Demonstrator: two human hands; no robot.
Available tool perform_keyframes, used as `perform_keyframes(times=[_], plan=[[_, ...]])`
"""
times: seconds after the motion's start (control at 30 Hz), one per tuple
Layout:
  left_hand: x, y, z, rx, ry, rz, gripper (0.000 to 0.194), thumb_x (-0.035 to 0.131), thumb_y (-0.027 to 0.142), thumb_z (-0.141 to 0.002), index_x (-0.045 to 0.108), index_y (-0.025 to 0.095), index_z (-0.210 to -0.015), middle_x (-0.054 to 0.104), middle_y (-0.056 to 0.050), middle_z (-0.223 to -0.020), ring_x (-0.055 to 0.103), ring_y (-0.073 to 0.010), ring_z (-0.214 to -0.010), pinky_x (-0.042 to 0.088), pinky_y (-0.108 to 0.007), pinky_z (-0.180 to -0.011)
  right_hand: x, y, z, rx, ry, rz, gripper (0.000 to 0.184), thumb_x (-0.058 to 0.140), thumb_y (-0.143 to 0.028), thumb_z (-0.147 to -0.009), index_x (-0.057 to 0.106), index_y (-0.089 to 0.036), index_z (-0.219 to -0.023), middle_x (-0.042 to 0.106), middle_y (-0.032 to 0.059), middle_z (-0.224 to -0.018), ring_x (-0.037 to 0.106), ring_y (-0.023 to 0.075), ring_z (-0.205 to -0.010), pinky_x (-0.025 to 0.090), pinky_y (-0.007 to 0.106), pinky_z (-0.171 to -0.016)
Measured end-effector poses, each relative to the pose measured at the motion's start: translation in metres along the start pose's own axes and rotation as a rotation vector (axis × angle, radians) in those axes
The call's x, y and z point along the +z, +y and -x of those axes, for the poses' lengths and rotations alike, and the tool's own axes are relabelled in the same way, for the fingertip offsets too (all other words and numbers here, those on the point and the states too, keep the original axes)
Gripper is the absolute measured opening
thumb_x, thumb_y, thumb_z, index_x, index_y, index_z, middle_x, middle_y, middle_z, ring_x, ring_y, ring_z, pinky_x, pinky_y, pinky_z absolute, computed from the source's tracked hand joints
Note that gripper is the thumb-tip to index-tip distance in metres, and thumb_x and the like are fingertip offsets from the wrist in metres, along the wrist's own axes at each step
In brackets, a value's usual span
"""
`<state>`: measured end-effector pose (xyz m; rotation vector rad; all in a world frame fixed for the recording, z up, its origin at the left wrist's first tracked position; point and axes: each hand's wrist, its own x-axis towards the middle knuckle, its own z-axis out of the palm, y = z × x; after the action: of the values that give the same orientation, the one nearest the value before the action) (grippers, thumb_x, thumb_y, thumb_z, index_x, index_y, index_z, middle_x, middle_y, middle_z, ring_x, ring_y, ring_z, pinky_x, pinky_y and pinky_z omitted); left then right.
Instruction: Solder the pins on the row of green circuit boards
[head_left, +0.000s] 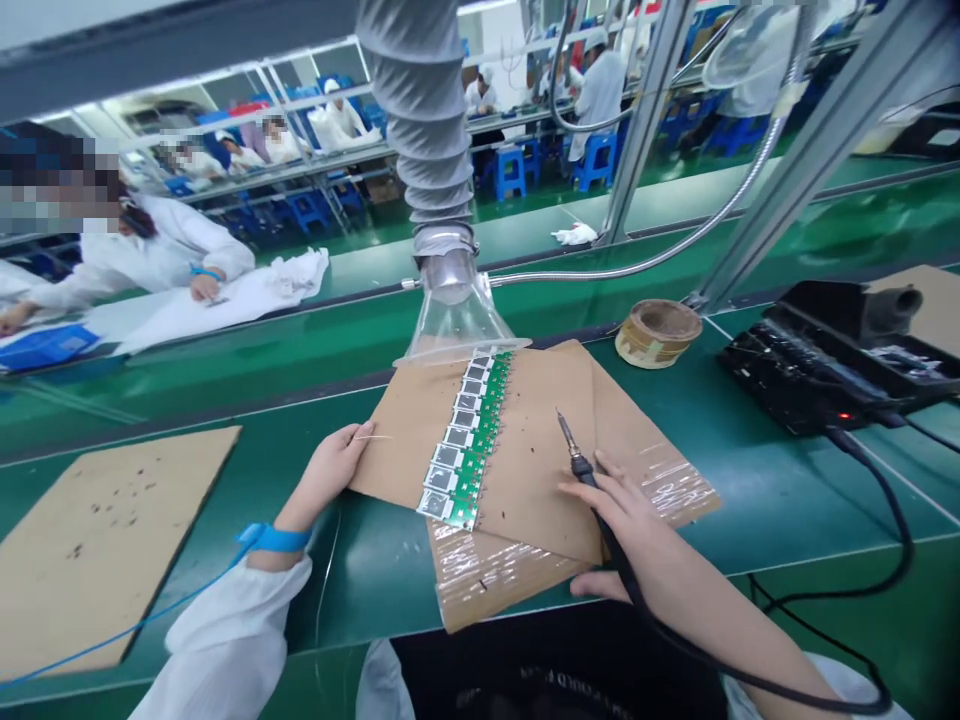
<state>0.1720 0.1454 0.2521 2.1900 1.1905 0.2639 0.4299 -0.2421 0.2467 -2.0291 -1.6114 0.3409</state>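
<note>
A strip of green circuit boards (466, 440) lies in a row on a brown cardboard sheet (540, 450) on the green bench. My left hand (330, 470) rests at the cardboard's left edge, fingers pinched on a thin solder wire (373, 437) that points toward the boards. My right hand (626, 515) grips a soldering iron (571, 445) like a pen, its tip lifted to the right of the boards and not touching them. A blue wrist strap (274, 538) circles my left wrist.
A clear fume hood (457, 315) on a grey hose hangs over the strip's far end. A tape roll (658, 332) and a black soldering station (832, 360) stand at the right. Another cardboard sheet (97, 540) lies left. People in white work across the belt.
</note>
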Motion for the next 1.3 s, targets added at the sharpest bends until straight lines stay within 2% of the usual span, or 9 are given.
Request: perform_keyframes(times=[0.13, 0.27, 0.5, 0.67, 0.83, 0.9, 0.97, 1.1, 1.3], plan=[[0.003, -0.008, 0.023, -0.037, 0.075, 0.023, 0.069, 0.036, 0.078, -0.098, 0.068, 0.018, -0.091, 0.076, -0.008, -0.095, 0.066, -0.027, -0.088, 0.047, -0.031, -0.074, 0.005, 0.0, -0.008, 0.025, 0.08, 0.025, 0.061, 0.072, -0.04, -0.1, 0.044, -0.035, -0.154, 0.052, 0.0128, -0.156, 0.043, 0.039, -0.152, 0.048, 0.065, -0.118], [0.007, -0.007, 0.043, -0.073, 0.163, 0.0, 0.06, 0.034, 0.068, -0.103, 0.065, 0.018, -0.089, 0.076, -0.009, -0.098, 0.066, -0.0265, -0.089, 0.047, -0.032, -0.076, 0.004, 0.011, -0.015, 0.066, 0.201, 0.085, 0.05, 0.062, -0.041, -0.106, 0.045, -0.032, -0.153, 0.059, 0.0137, -0.14, 0.06, 0.0373, -0.128, 0.055, 0.062, -0.106], [0.008, 0.004, 0.066, -0.063, 0.058, -0.158, 0.052, 0.036, 0.061, -0.105, 0.054, 0.022, -0.075, 0.067, -0.005, -0.075, 0.059, -0.0222, -0.071, 0.037, -0.03, -0.065, -0.002, 0.033, -0.032, 0.011, 0.325, 0.129, 0.037, 0.055, -0.037, -0.11, 0.052, -0.025, -0.145, 0.063, 0.0139, -0.131, 0.064, 0.033, -0.121, 0.055, 0.05, -0.102], [-0.009, 0.01, 0.069, 0.043, 0.144, -0.043, 0.049, 0.045, 0.057, -0.105, 0.051, 0.021, -0.071, 0.046, 0.002, -0.064, 0.042, -0.0159, -0.062, 0.029, -0.03, -0.061, 0.006, 0.024, -0.035, 0.006, 0.391, 0.159, 0.033, 0.054, -0.026, -0.109, 0.055, -0.021, -0.142, 0.066, 0.0134, -0.122, 0.064, 0.0327, -0.114, 0.054, 0.049, -0.099], [-0.002, 0.033, 0.059, 0.191, -0.177, 0.45, 0.024, 0.062, 0.044, -0.1, 0.061, 0.02, -0.101, 0.054, 0.0, -0.089, 0.049, -0.0126, -0.071, 0.039, -0.027, -0.066, 0.017, 0.005, -0.034, 0.051, 0.425, 0.136, 0.036, 0.058, -0.024, -0.106, 0.056, -0.02, -0.141, 0.066, 0.0139, -0.12, 0.065, 0.0336, -0.11, 0.055, 0.051, -0.095], [0.008, 0.04, 0.048, 0.261, -0.314, 0.628, 0.019, 0.063, 0.038, -0.099, 0.061, 0.02, -0.105, 0.049, 0.002, -0.084, 0.044, -0.0111, -0.066, 0.036, -0.026, -0.063, 0.017, 0.004, -0.034, 0.063, 0.451, 0.121, 0.039, 0.06, -0.026, -0.104, 0.056, -0.02, -0.142, 0.065, 0.0156, -0.124, 0.065, 0.0354, -0.113, 0.054, 0.052, -0.097], [0.017, 0.046, 0.037, 0.282, -0.361, 0.772, 0.014, 0.059, 0.035, -0.1, 0.058, 0.021, -0.098, 0.041, 0.005, -0.073, 0.038, -0.0104, -0.06, 0.031, -0.025, -0.058, 0.015, 0.005, -0.034, 0.041, 0.474, 0.12, 0.041, 0.064, -0.028, -0.103, 0.056, -0.019, -0.143, 0.065, 0.0168, -0.127, 0.064, 0.0364, -0.117, 0.053, 0.053, -0.1], [0.031, 0.057, 0.025, 0.302, -0.347, 0.818, 0.02, 0.056, 0.04, -0.106, 0.057, 0.022, -0.097, 0.035, 0.007, -0.069, 0.031, -0.0086, -0.053, 0.027, -0.023, -0.05, 0.012, -0.001, -0.033, -0.009, 0.477, 0.141, 0.043, 0.07, -0.029, -0.1, 0.058, -0.019, -0.14, 0.066, 0.0155, -0.123, 0.064, 0.0346, -0.115, 0.053, 0.048, -0.099], [0.033, 0.058, 0.034, 0.565, -0.097, 0.495, 0.015, 0.059, 0.032, -0.103, 0.064, 0.018, -0.098, 0.061, 0.0, -0.08, 0.05, -0.0094, -0.064, 0.04, -0.022, -0.057, 0.032, -0.048, -0.055, -0.088, 0.385, 0.01, 0.048, 0.075, -0.027, -0.099, 0.054, -0.025, -0.141, 0.065, 0.0122, -0.127, 0.064, 0.0312, -0.116, 0.053, 0.046, -0.1]])
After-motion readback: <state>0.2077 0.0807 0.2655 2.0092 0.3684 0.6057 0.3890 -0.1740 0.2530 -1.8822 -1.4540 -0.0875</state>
